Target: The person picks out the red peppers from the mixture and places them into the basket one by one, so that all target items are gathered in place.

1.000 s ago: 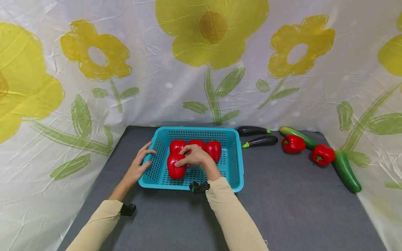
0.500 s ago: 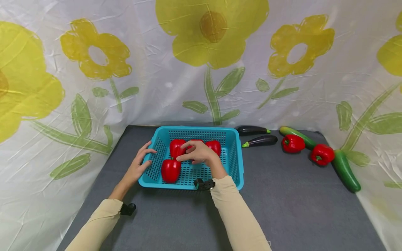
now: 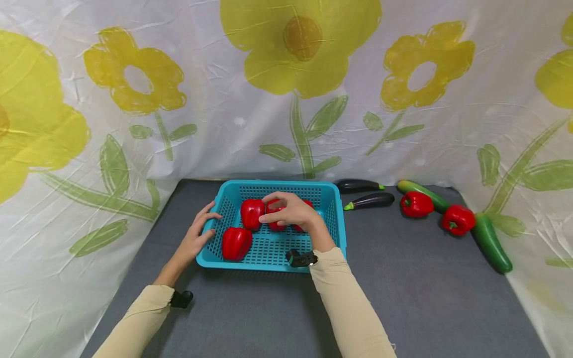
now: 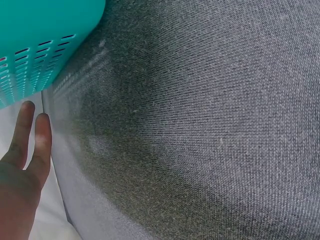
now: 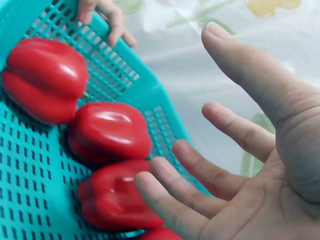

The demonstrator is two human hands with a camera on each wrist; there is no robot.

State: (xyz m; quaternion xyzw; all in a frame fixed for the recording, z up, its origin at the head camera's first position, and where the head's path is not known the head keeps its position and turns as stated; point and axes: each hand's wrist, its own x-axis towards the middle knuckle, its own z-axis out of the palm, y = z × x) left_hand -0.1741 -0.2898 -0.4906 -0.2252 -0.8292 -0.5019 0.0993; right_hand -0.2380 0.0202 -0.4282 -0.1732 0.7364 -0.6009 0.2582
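Inside the turquoise plastic basket (image 3: 268,266) are several red bell peppers. One bell pepper (image 3: 236,244) lies in the front left corner. Behind it, a bell pepper (image 3: 251,214) and another bell pepper (image 3: 276,222) sit side by side, with a further one mostly hidden by my right hand (image 3: 291,211). That hand hovers over the row with its fingers spread and nothing in them; the right wrist view shows its palm (image 5: 260,210). My left hand (image 3: 199,231) rests at the basket's left side, thumb and a finger hooked over the rim. Two straight fingers (image 4: 30,135) show below the basket wall.
Two eggplants (image 3: 369,201) lie right of the basket on the dark grey cloth (image 3: 403,298). Farther right are two red bell peppers (image 3: 416,204), a cucumber-like green vegetable (image 3: 491,243) and another with a yellowish end (image 3: 423,194). A flower-printed curtain (image 3: 206,99) hangs behind.
My right hand has let go of the front bell pepper, which now sits farther left in the basket's corner. The hand has moved back and right over the row. My left hand stays put.
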